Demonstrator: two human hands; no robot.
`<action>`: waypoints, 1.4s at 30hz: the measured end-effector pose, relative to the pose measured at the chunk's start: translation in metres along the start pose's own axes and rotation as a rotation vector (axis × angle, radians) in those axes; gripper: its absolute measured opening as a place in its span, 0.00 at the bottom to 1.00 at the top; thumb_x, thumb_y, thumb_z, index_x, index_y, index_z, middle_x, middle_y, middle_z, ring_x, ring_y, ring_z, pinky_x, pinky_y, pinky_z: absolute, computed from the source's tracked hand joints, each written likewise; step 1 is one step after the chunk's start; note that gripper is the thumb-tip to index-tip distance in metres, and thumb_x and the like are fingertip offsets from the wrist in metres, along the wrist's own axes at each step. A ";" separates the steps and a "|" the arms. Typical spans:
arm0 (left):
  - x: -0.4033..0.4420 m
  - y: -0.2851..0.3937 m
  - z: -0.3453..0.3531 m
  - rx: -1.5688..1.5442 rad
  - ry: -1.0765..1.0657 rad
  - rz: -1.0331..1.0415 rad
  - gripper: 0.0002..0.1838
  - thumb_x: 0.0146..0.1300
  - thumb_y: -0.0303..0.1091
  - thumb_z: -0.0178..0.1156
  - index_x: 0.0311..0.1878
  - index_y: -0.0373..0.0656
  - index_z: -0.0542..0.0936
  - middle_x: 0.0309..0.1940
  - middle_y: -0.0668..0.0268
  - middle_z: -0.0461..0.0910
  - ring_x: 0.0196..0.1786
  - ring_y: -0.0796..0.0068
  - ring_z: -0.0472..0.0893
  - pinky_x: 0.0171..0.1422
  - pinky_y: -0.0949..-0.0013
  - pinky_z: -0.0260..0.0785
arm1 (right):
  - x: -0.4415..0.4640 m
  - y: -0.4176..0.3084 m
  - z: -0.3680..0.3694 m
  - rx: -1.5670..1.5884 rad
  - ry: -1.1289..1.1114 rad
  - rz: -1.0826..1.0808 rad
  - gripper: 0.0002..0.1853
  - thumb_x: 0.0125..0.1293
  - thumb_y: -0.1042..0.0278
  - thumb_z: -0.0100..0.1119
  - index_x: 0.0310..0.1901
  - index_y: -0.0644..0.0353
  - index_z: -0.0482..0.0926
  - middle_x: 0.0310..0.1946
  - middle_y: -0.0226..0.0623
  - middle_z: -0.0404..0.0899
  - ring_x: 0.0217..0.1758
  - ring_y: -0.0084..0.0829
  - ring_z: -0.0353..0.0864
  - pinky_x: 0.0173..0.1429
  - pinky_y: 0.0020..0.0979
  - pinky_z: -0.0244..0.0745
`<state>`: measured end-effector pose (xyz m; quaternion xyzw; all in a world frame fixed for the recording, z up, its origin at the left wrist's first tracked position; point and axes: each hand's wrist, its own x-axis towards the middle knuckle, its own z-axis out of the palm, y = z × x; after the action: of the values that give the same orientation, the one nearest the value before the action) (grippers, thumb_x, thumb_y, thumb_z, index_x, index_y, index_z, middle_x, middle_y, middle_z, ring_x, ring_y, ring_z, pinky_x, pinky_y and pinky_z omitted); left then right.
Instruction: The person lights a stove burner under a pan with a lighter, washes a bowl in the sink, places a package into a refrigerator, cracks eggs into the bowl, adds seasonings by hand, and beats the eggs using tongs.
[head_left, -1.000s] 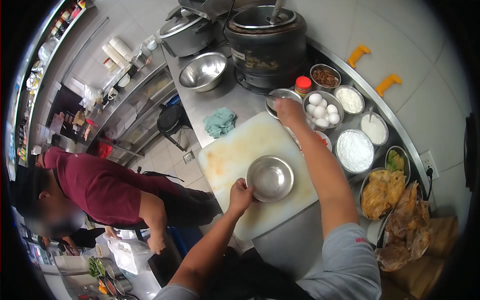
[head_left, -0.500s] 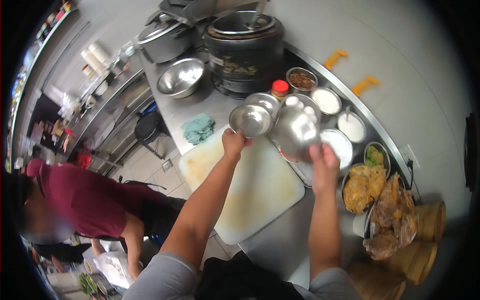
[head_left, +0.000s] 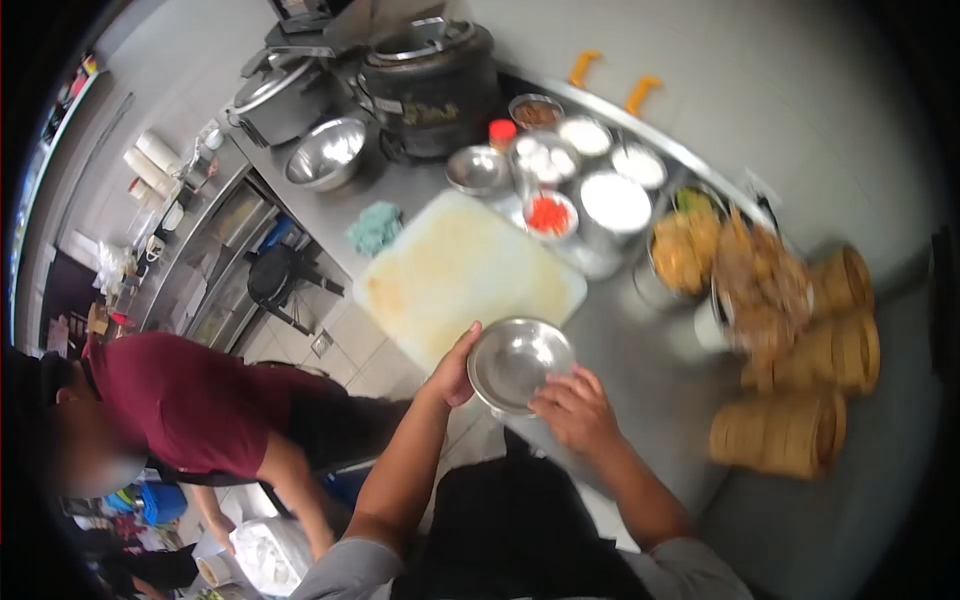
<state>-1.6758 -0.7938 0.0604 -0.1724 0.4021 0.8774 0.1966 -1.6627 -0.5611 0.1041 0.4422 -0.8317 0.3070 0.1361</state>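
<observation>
A shallow stainless steel bowl point(head_left: 515, 355) is in front of my body, over the near edge of the cutting board. My left hand point(head_left: 456, 372) grips its left rim, thumb along the side. At the lower right rim, my right hand point(head_left: 578, 408) has its fingers bent over the edge. Whether a second bowl is nested beneath cannot be made out. Beyond it lies the white cutting board point(head_left: 465, 275) with yellowish stains. A dish of chopped red pieces point(head_left: 549, 214) and another steel bowl point(head_left: 477, 170) stand past the board.
A green cloth point(head_left: 374, 228) lies left of the board. Bowls of white contents point(head_left: 615, 202), yellow food point(head_left: 684, 250) and bagged food point(head_left: 760, 285) line the right. Bamboo steamers point(head_left: 775, 432) are stacked nearer. A black soup warmer point(head_left: 430, 90) stands behind. A person in maroon point(head_left: 190, 400) bends at left.
Both hands have come back toward my body, from bowls held apart over the far side to one visible bowl between them. The red pieces are now uncovered. My view has shifted.
</observation>
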 end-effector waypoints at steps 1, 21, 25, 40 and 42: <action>-0.026 -0.018 0.000 -0.060 0.016 -0.027 0.29 0.67 0.54 0.53 0.56 0.36 0.73 0.51 0.57 0.77 0.56 0.66 0.76 0.63 0.62 0.67 | -0.020 -0.019 0.001 -0.032 -0.018 0.009 0.10 0.54 0.71 0.63 0.40 0.51 0.83 0.41 0.27 0.81 0.54 0.33 0.77 0.65 0.47 0.65; -0.226 -0.306 0.079 0.385 -0.185 -0.320 0.21 0.57 0.37 0.54 0.52 0.34 0.74 0.46 0.57 0.79 0.51 0.61 0.78 0.59 0.60 0.69 | -0.440 -0.259 -0.094 0.256 0.075 0.985 0.09 0.63 0.61 0.55 0.33 0.57 0.72 0.33 0.39 0.78 0.38 0.44 0.79 0.41 0.43 0.72; -0.226 -0.388 0.177 0.541 -0.357 -0.394 0.19 0.57 0.35 0.56 0.49 0.35 0.75 0.44 0.58 0.80 0.49 0.63 0.79 0.57 0.62 0.69 | -0.533 -0.270 -0.113 0.183 0.365 1.248 0.14 0.69 0.55 0.50 0.34 0.58 0.72 0.29 0.40 0.79 0.33 0.39 0.80 0.38 0.39 0.73; -0.343 -0.829 0.561 1.084 -1.230 -0.402 0.26 0.61 0.32 0.54 0.63 0.37 0.68 0.55 0.58 0.75 0.58 0.66 0.73 0.64 0.67 0.63 | -0.927 -0.386 -0.294 0.742 1.776 1.243 0.31 0.70 0.42 0.41 0.58 0.66 0.67 0.40 0.44 0.80 0.34 0.33 0.82 0.29 0.31 0.79; -0.355 -0.865 0.598 1.143 -1.359 -0.370 0.25 0.63 0.34 0.53 0.63 0.37 0.68 0.54 0.59 0.76 0.58 0.67 0.74 0.64 0.68 0.64 | -0.955 -0.385 -0.310 0.675 1.998 1.326 0.22 0.66 0.59 0.50 0.51 0.71 0.71 0.38 0.45 0.80 0.34 0.33 0.82 0.31 0.33 0.79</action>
<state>-1.0377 0.1141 0.0413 0.4445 0.5394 0.4114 0.5850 -0.8156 0.0951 0.0189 -0.4765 -0.3065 0.7164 0.4072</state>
